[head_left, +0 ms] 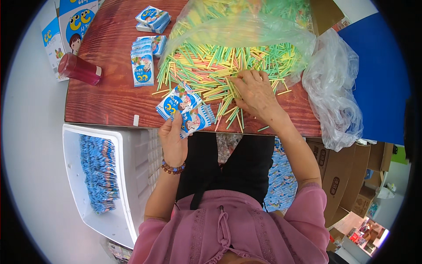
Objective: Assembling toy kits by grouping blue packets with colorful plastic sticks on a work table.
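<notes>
Between its thumb and fingers, my left hand (172,140) holds a small blue-and-white printed packet (179,102) at the table's front edge. A second packet (196,119) of the same kind lies under or beside it; whether my fingers grip that one too is hidden. My right hand (256,97) rests on a big heap of thin candy sticks (206,70) in yellow, green and pink. Its fingers are bent down into the near side of the heap, with some sticks by the fingertips. What they pinch, if anything, is hidden.
Stacked packets (143,66) lie left of the heap, more (154,18) behind. A clear plastic bag (246,33) covers the heap's far part; another crumpled bag (332,88) hangs at right. A pink bottle (80,69) lies left. A white bin (125,185) of packets stands below; cardboard boxes (347,176) stand right.
</notes>
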Demonstrator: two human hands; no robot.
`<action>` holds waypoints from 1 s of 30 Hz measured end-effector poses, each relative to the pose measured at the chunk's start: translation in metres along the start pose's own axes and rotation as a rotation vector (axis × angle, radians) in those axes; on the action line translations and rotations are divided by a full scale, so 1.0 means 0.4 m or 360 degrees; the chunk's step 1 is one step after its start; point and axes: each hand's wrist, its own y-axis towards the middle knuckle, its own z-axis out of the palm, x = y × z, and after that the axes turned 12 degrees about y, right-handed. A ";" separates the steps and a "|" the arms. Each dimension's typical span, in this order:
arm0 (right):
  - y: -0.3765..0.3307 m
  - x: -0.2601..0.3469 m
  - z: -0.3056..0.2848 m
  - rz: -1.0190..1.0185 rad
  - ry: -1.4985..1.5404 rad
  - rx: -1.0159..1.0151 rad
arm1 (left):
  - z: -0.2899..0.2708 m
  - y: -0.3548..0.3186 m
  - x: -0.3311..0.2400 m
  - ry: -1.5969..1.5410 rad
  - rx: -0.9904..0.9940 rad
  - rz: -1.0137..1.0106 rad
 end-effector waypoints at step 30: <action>0.098 -0.033 0.106 -0.0277 -0.0417 -0.0347 | -0.014 0.007 0.001 -0.0099 0.0060 -0.0031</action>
